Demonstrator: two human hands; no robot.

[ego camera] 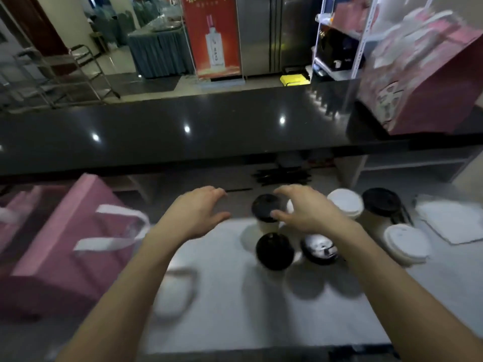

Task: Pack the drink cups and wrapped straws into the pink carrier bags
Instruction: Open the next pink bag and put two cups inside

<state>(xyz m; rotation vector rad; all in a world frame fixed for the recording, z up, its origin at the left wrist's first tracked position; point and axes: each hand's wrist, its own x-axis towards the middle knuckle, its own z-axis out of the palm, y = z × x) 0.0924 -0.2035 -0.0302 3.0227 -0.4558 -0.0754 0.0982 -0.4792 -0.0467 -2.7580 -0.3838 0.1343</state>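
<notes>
Several lidded drink cups stand on the white work surface (235, 296), some with black lids, some with white. My right hand (304, 209) hovers open just right of a black-lidded cup (265, 206), thumb near its lid; whether it touches is blurred. My left hand (200, 212) is open to the left of that cup, holding nothing. A pink carrier bag (65, 236) with white handles stands at the left. Dark wrapped straws (282, 176) lie in a pile behind the cups. More cups, a black-lidded cup (274, 250) and a white-lidded cup (406, 244), sit nearer me.
A glossy black counter (183, 131) runs across behind the work surface. Another pink carrier bag (423, 87) stands on it at the right. A white flat bag or paper (454, 220) lies at the far right. A white loop handle (175, 293) lies near my left forearm.
</notes>
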